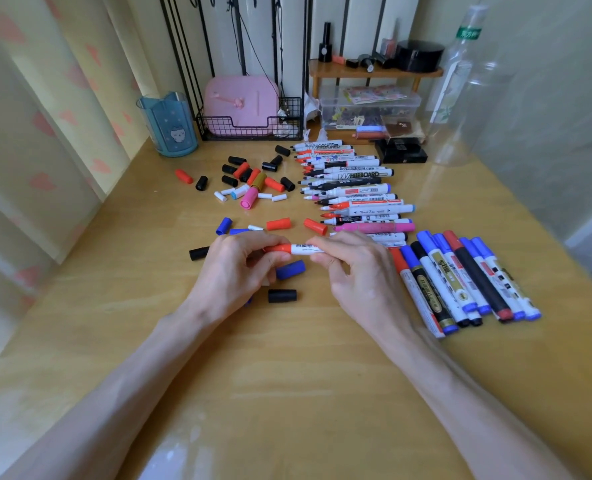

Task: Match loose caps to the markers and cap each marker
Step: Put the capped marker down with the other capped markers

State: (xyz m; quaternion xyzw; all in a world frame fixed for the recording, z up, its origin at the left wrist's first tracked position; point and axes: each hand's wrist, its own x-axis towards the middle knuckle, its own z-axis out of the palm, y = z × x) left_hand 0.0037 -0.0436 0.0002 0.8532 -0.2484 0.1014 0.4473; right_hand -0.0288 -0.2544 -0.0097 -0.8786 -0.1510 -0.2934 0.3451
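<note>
A white marker (303, 249) with a red cap (279, 248) on its left end lies level between both hands, just above the table. My left hand (233, 268) pinches the red cap end. My right hand (360, 271) grips the barrel. A row of uncapped markers (353, 188) lies behind the hands, tips pointing left. Capped markers (467, 282) lie in a fan at the right. Loose caps (253, 178) in black, red, white and pink are scattered at the back left. A blue cap (291, 270) and a black cap (282, 295) lie under my hands.
A blue cup (168, 124) stands at the back left, beside a wire basket (249, 128) holding a pink case. At the back right sit a clear storage box (369, 105), a wooden shelf (374, 72), a black box (402, 152) and a clear bottle (460, 88).
</note>
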